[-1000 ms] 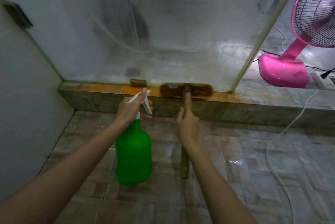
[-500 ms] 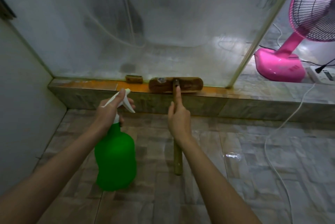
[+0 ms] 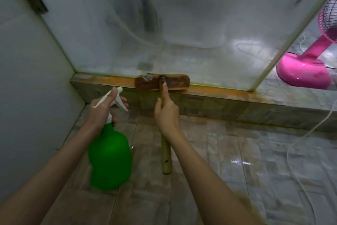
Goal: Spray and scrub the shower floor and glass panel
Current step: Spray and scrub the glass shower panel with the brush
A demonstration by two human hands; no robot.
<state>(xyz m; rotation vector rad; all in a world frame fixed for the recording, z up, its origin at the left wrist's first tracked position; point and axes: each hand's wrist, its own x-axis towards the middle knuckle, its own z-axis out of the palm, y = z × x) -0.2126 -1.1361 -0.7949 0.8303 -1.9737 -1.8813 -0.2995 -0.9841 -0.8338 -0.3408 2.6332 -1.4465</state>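
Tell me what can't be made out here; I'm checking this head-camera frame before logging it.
- Brush bristles: head view, hidden under its wooden back on the ledge.
- Behind the glass panel: the haze and motion blur leave only vague white shapes.
- Pink fan: cut off by the right edge.
- Spray bottle trigger: partly hidden by the left hand.
- Brush handle's middle: covered by the right hand.

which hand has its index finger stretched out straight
The right hand, its finger pointing along the brush handle. The left hand curls round the green spray bottle.

Both arms are reaching forward; the left hand (image 3: 102, 110) is curling closed, the right hand (image 3: 166, 113) is gripping with its index finger extended.
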